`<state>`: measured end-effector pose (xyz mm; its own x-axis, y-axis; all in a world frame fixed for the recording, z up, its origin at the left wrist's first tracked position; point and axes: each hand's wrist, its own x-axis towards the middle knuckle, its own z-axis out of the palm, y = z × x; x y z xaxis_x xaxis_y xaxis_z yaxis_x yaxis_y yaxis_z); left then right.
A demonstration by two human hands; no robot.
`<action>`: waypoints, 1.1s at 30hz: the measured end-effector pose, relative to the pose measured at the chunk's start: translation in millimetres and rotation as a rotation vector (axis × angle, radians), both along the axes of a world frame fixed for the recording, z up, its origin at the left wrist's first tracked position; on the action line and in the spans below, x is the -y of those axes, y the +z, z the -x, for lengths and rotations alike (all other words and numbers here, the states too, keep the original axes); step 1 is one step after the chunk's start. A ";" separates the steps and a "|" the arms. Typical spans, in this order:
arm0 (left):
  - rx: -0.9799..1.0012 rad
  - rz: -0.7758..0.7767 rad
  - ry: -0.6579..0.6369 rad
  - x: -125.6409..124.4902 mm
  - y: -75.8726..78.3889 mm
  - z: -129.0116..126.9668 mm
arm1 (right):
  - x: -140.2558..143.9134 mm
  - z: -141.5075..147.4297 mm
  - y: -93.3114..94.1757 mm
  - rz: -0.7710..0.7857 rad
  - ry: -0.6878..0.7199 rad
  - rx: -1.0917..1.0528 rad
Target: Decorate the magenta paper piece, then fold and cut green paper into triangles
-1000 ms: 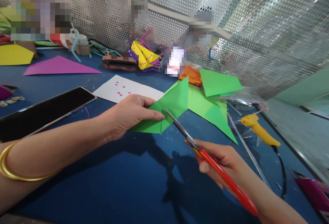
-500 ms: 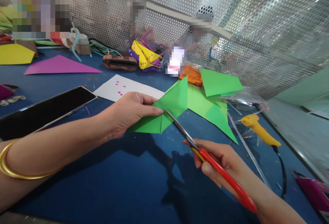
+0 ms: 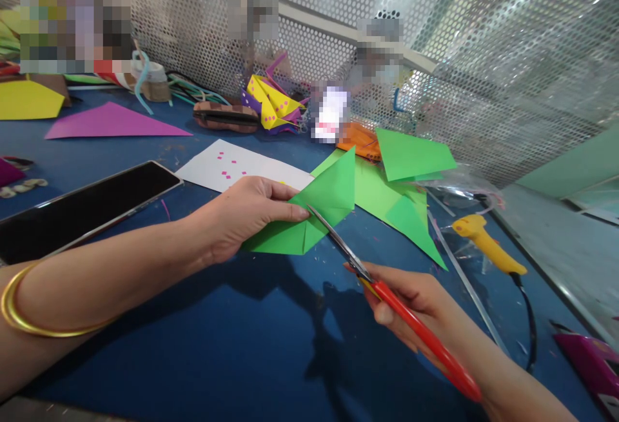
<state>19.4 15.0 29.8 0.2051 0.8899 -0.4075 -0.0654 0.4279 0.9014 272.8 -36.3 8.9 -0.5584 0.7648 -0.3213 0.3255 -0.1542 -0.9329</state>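
Note:
My left hand (image 3: 258, 215) pinches a folded piece of green paper (image 3: 331, 186) between thumb and fingers, above the blue table. Red-handled scissors (image 3: 411, 319) are gripped in my right hand (image 3: 425, 299). Their blades point up and to the left, with the tips at the green paper close to my left thumb. Whether the blades have paper between them at the tip is hard to make out. Behind the held piece lies a light green sheet (image 3: 374, 196), and more green paper (image 3: 413, 157) rests at the back right.
A phone (image 3: 91, 209) lies at left, beside a white sheet with pink dots (image 3: 222, 167). Purple paper (image 3: 116, 124), a brown case (image 3: 226, 117) and a yellow folded paper piece (image 3: 271, 106) sit farther back. At right are a yellow glue gun (image 3: 488, 244) and its cord. Perforated metal sheeting rises behind.
The green paper and my left hand have shifted very slightly right and down. The scissors look almost unmoved, blades still at the paper.

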 end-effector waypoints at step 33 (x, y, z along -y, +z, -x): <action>0.091 0.085 -0.014 -1.7 1.0 1.5 | 2.7 2.2 3.3 0.026 -0.048 0.045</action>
